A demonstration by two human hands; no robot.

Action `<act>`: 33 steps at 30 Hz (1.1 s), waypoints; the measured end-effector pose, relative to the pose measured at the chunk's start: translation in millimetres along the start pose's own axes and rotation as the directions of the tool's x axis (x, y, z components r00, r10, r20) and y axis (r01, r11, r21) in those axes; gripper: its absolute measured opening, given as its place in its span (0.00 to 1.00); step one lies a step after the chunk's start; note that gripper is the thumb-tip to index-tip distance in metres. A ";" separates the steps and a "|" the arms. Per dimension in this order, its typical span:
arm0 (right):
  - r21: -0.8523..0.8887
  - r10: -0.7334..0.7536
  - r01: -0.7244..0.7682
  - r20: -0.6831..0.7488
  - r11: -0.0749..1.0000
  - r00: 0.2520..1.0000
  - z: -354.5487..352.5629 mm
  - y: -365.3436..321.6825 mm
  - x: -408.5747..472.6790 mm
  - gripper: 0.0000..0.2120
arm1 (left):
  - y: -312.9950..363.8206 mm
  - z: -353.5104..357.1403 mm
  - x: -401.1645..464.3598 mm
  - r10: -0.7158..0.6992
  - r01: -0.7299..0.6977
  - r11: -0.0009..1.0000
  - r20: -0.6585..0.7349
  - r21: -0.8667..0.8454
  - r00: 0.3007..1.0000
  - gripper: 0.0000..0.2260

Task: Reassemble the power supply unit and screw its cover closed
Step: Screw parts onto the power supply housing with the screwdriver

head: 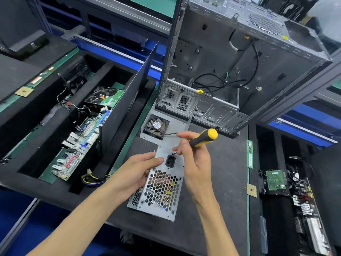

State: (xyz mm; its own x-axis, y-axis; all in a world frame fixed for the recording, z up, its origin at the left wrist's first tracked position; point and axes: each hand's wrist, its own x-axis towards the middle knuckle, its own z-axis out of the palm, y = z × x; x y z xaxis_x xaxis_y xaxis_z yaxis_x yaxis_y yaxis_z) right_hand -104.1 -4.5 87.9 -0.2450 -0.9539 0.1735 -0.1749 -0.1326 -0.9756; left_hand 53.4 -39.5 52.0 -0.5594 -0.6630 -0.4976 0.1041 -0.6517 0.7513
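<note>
The grey power supply unit (162,189) stands on the dark mat, its honeycomb grille and black power socket (170,160) facing up. My left hand (136,170) grips its left side, thumb lying on the top plate beside the socket. My right hand (193,156) holds a yellow-and-black screwdriver (204,138), its tip down at the plate just right of the socket. Beyond the unit lies its grey cover (175,124) carrying a black fan (156,125).
An open computer case (239,71) stands behind the cover. A dark side panel (125,100) leans to the left, next to a tray with a motherboard (81,145) and a hard drive. A memory stick (249,154) and more boards lie to the right.
</note>
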 end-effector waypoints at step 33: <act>0.003 -0.022 0.021 0.043 1.000 0.999 -1.2 0.4 3.6 0.03 | 0.5 1.0 -2.9 0.009 -0.009 1.000 -0.002 -0.025 1.000 0.11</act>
State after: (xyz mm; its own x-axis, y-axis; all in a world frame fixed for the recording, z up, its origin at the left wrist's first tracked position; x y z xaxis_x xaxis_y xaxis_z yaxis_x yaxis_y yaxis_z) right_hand -106.2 -7.7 88.3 -0.2000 -0.9615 0.1886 -0.1770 -0.1538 -0.9721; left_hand 54.2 -37.6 54.2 -0.5568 -0.6696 -0.4916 0.1298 -0.6547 0.7446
